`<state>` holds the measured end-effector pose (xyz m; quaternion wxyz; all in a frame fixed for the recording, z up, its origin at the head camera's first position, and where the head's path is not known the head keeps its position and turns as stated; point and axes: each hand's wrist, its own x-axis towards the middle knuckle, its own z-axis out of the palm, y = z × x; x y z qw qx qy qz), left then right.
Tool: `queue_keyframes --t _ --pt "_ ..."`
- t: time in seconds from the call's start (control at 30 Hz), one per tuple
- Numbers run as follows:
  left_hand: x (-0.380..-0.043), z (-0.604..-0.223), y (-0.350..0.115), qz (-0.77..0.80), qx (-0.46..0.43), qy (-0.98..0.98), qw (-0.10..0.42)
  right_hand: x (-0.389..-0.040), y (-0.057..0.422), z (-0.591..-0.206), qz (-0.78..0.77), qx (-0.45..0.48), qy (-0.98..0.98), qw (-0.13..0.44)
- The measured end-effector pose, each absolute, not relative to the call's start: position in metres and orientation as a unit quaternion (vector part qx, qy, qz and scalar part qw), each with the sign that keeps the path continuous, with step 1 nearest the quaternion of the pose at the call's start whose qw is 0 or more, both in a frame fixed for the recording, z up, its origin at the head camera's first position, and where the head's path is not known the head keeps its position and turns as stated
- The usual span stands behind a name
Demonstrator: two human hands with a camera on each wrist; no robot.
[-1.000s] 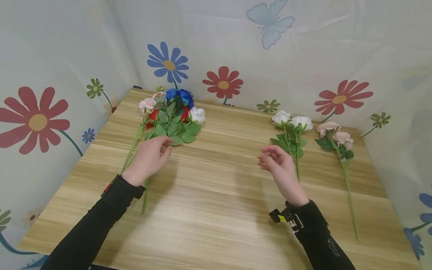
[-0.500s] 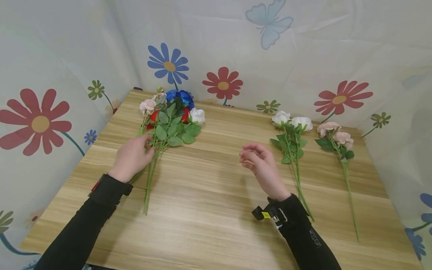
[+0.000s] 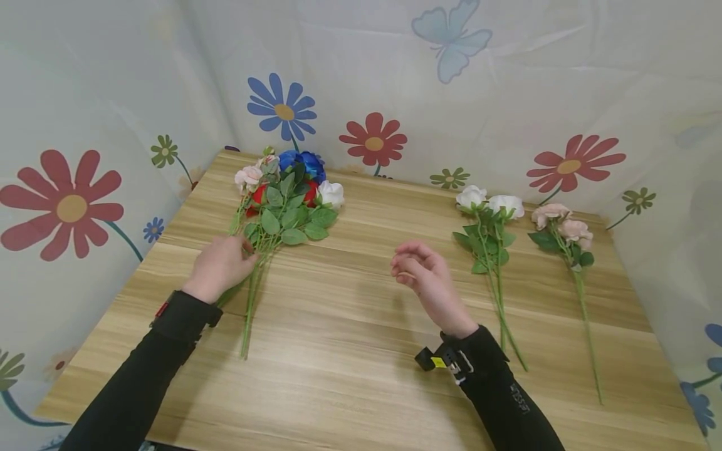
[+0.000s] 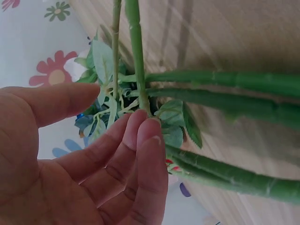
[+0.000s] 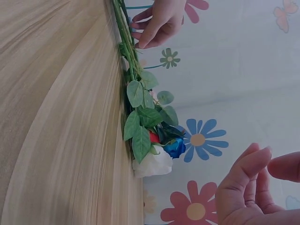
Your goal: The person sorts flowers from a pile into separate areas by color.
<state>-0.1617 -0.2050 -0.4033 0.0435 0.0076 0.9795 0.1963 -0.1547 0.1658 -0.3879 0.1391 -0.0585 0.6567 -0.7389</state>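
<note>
At the table's left lies a bunch of artificial flowers: a blue flower (image 3: 304, 166), red roses (image 3: 256, 196), a white rose (image 3: 331, 194) and pale pink roses (image 3: 248, 178), with green leaves around them. My left hand (image 3: 222, 266) is at their green stems (image 3: 251, 313), just below the leaves. In the left wrist view its fingertips are right at one stem (image 4: 135, 42), while the thumb stands apart from the fingers. My right hand (image 3: 431, 285) hovers over the middle right of the table, fingers loosely curled, holding nothing; the right wrist view shows thumb and index tips close together.
On the right lie two white roses (image 3: 506, 205) with crossed stems, and beyond them a stem of pale pink roses (image 3: 575, 232). The wooden table (image 3: 350, 363) meets a cloth backdrop (image 3: 361, 56) printed with flowers along its back and sides.
My left hand has moved left and slightly down, off the leaves to the stems. My right hand has shifted left, away from the white roses. The flowers lie about as before.
</note>
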Motion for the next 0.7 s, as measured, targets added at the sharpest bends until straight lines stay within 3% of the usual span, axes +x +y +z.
queue_keyframes --t 0.7 --pt "-0.172 -0.417 -0.2 0.192 0.008 0.978 0.076 -0.152 0.164 -0.389 -0.73 -0.064 0.662 0.158"
